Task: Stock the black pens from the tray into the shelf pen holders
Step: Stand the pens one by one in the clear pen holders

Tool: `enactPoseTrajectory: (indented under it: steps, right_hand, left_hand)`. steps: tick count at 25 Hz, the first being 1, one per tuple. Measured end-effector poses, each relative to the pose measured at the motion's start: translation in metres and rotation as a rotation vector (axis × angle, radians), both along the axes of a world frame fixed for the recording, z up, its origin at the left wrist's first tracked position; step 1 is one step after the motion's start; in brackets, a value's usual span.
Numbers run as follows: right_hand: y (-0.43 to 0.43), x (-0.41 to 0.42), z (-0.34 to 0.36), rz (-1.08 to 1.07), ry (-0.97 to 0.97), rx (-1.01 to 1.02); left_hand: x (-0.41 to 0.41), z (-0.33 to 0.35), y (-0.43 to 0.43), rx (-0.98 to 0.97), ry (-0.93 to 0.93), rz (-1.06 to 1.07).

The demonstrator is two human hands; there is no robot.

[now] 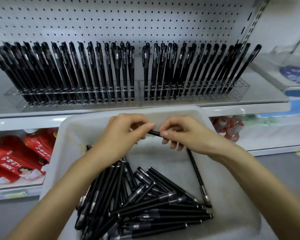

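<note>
The left hand (121, 135) and right hand (185, 134) meet above the far half of the tray (163, 110). Their fingers are curled, each hand pinching one end of a black pen (154, 133) held nearly level between them. A second pen (198, 177) slants from under the right hand toward the tray's right edge; whether that hand holds it, I cannot tell. A loose pile (145, 205) of black pens fills the tray's near half. Past the tray's far edge, two clear holders, left (14, 97) and right (241, 87), stand side by side along the shelf (249, 108) front, lined with upright pens (93, 66). A pegboard (128, 19) rises behind. Red juice packs (12, 160) lie on the lower shelf (10, 191), left.
</note>
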State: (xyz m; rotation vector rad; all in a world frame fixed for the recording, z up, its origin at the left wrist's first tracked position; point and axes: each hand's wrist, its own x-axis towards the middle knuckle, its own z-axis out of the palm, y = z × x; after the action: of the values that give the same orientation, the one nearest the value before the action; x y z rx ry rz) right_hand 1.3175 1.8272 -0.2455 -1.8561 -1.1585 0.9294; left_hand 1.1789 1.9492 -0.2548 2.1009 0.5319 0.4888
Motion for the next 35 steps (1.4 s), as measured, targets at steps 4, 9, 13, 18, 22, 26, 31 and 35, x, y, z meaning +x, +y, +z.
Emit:
enactPoseTrajectory:
  steps: [4, 9, 13, 18, 22, 26, 31, 35]
  right_hand:
    - [0.001, 0.004, 0.007, 0.020, 0.005, 0.061]
    - [-0.009, 0.015, 0.020, 0.020, -0.065, 0.043]
    - [-0.021, 0.035, 0.030, -0.149, 0.011, 0.145]
    - [-0.018, 0.045, 0.027, -0.371, 0.408, 0.389]
    - [-0.015, 0.047, 0.027, -0.387, 0.590, 0.498]
    - [-0.016, 0.060, 0.042, -0.399, 0.407, 0.518]
    - [-0.017, 0.099, 0.096, -0.475, 0.140, 0.699]
    - [-0.006, 0.115, 0.102, -0.489, -0.262, 0.749]
  left_hand:
    - [-0.001, 0.002, 0.005, -0.195, -0.044, 0.007]
    - [-0.008, 0.011, 0.010, -0.378, -0.156, 0.099]
    - [-0.016, 0.012, 0.011, -0.490, -0.198, 0.169]
    - [-0.008, 0.008, 0.003, -0.566, -0.130, 0.127]
    - [0.000, 0.007, 0.000, -0.661, -0.094, 0.073]
    - [0.011, 0.013, 0.004, -0.336, -0.063, 0.057]
    - [0.022, 0.030, 0.022, 0.486, -0.001, 0.136]
    - [0.029, 0.016, 0.018, 0.822, 0.158, 0.138]
